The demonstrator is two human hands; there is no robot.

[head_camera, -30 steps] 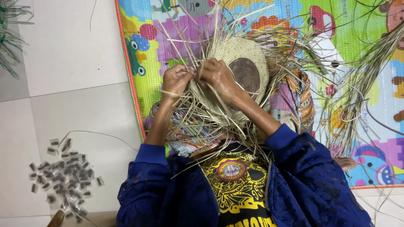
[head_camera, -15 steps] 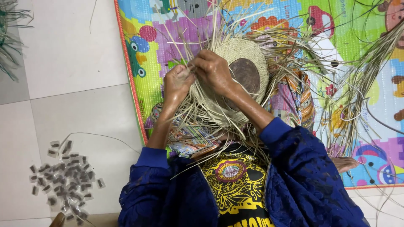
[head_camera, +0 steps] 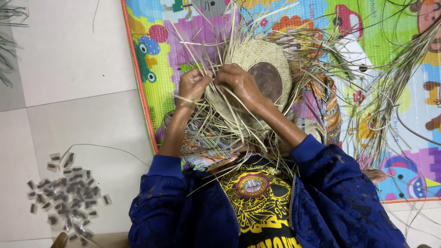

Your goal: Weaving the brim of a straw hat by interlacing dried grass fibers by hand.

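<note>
Change since half a second ago: both hands have drawn closer together at the near-left rim of the weave; the left hand has lifted slightly toward the right one. The woven piece itself has not shifted.

Nearest: one pile of small clear packets [head_camera: 66,195] on the pale floor tiles [head_camera: 69,69], near left — too many to count. One blue-sleeved jacket, with a yellow-and-black shirt front between the sleeves.

Middle: one round woven straw piece [head_camera: 257,64] sits on the person's lap over patterned cloth [head_camera: 317,115], with one dark round disc [head_camera: 268,80] at its centre. Loose straw strands [head_camera: 216,133] fan out from its rim all around; uncountable.

Left hand [head_camera: 193,85] — fingers curled shut, pinching straw strands at the rim. Right hand [head_camera: 239,80] — fingers bent down over the weave's edge, gripping strands, just beside the left hand, nearly touching.

Far: one bright cartoon play mat [head_camera: 151,55] under the work, red edge running along the tiles. One bundle of long straw [head_camera: 395,78] lies far right on the mat.
</note>
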